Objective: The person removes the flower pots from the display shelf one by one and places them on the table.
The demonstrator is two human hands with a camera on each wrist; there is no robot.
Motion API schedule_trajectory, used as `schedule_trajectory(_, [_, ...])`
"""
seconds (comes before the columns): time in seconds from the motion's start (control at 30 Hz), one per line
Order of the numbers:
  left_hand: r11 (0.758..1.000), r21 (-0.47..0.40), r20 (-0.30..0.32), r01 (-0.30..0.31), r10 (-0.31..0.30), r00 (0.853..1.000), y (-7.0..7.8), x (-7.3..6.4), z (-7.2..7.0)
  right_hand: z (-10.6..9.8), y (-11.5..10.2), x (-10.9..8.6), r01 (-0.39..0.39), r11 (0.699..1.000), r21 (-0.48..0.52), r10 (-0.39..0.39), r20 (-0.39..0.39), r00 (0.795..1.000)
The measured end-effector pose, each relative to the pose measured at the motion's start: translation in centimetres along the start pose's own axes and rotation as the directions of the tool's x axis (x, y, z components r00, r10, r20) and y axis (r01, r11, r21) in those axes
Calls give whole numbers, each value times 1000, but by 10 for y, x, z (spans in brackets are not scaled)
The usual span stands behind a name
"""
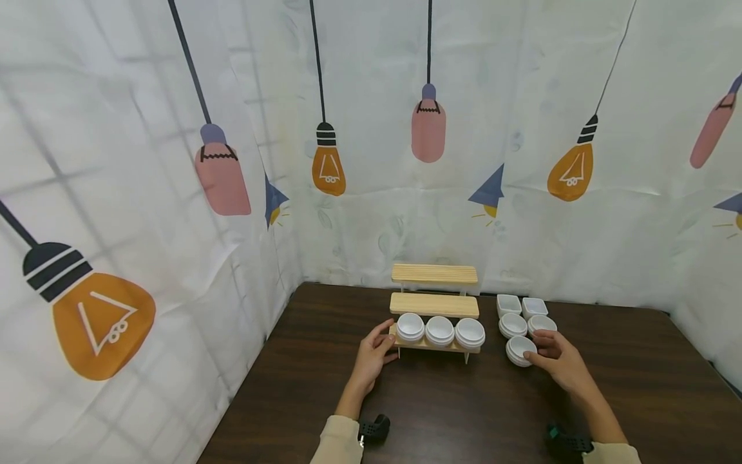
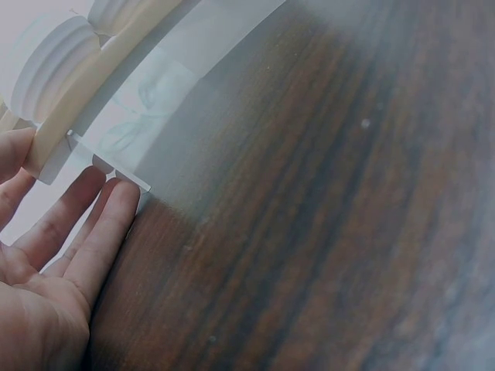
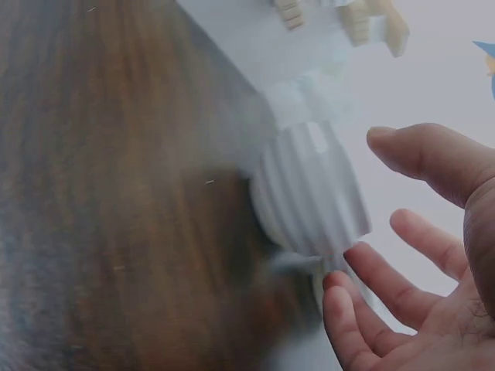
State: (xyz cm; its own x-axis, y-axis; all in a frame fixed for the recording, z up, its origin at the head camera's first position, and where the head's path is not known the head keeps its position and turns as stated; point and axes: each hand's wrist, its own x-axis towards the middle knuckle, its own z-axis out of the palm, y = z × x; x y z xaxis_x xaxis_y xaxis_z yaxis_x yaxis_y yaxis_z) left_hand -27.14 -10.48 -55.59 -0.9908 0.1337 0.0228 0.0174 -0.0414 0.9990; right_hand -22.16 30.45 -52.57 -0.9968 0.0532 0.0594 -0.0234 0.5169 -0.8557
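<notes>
A small three-tier stand with wooden boards (image 1: 435, 303) stands on the dark table. Three stacks of round white bowls, the left one (image 1: 410, 326), the middle one (image 1: 439, 330) and the right one (image 1: 469, 332), sit on its lowest board. My left hand (image 1: 371, 354) holds the left end of that board, its other fingers (image 2: 104, 239) beside the clear leg. My right hand (image 1: 559, 361) is spread around the nearest loose stack of round white bowls (image 3: 309, 189). The thumb and fingers are apart, and the thumb overlaps the rim in the head view.
Behind the nearest loose stack stand two more round stacks, the left one (image 1: 513, 325) and the right one (image 1: 542, 323). Square white dishes (image 1: 508, 304) stand farther back. A patterned white curtain (image 1: 371, 232) hangs along the table's back and sides.
</notes>
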Motion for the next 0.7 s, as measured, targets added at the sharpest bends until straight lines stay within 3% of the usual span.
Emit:
schedule_trajectory(0.2, [1000, -2, 1, 0, 0, 1000, -1, 0, -1, -3, -12, -1, 68, 997, -27, -70, -82, 994])
schedule_trajectory(0.4, [1000, -1, 1, -5, 5, 1000, 0, 0, 0, 6, -31, -2, 168, 986, 23, -162, -149, 975])
schedule_trajectory(0.7, [1000, 1, -8, 2, -2, 1000, 0, 0, 0, 25, -54, -6, 233, 971, 51, -223, -154, 963])
